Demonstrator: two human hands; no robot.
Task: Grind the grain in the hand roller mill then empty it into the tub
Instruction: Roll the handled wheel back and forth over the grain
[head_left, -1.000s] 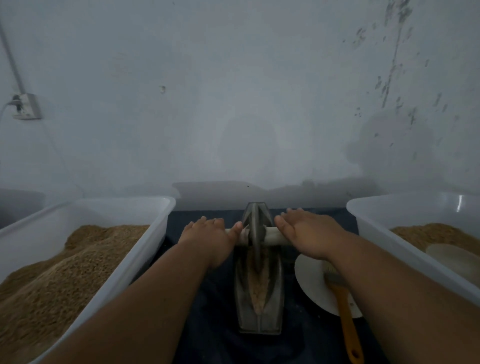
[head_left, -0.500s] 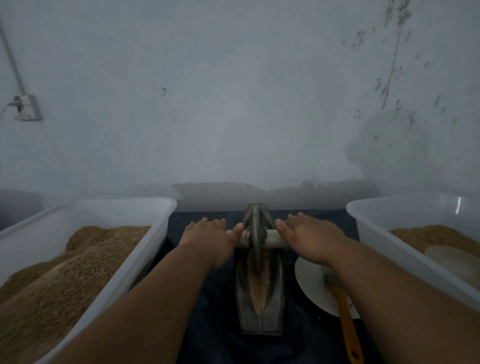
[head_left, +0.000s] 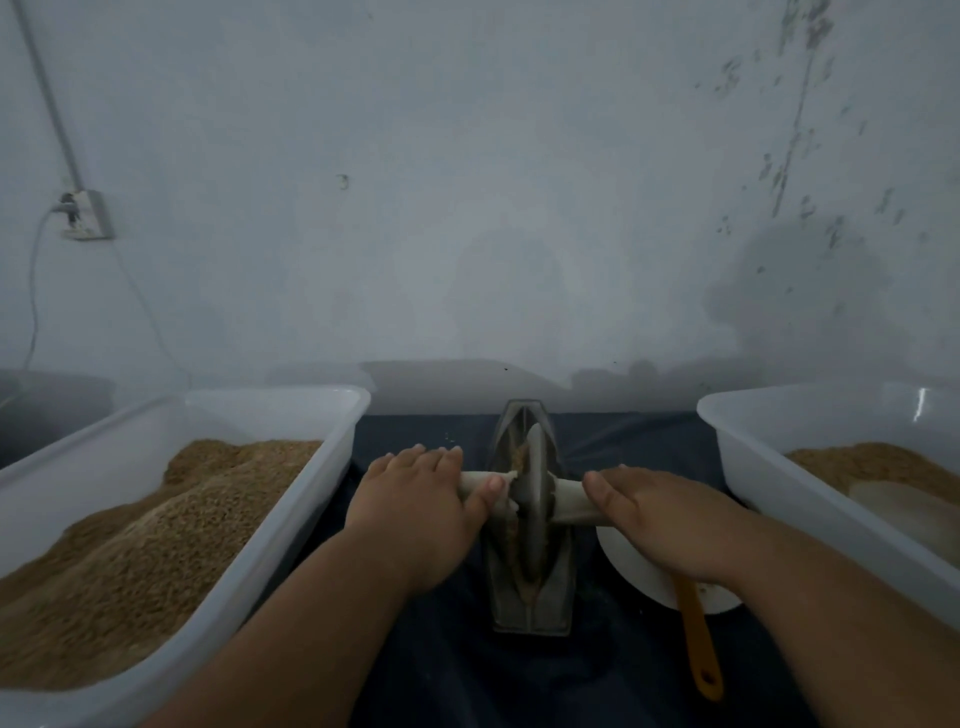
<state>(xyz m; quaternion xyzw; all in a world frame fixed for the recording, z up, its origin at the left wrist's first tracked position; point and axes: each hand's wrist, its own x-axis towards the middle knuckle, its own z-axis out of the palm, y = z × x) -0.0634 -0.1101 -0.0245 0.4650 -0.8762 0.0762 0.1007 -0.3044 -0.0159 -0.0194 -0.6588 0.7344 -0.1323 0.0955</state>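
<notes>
Left hand (head_left: 415, 501) and right hand (head_left: 670, 514) are pressing flat-fingered either side of the roller (head_left: 536, 483), steadying it through the grain (head_left: 516, 460).

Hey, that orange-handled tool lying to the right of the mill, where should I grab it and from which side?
Grip the orange handle on its bare near stretch, coming down from above with the right hand. It lies flat on the dark cloth, hole end toward you and free; its far end rests on the white plate under your wrist, head hidden.
</notes>
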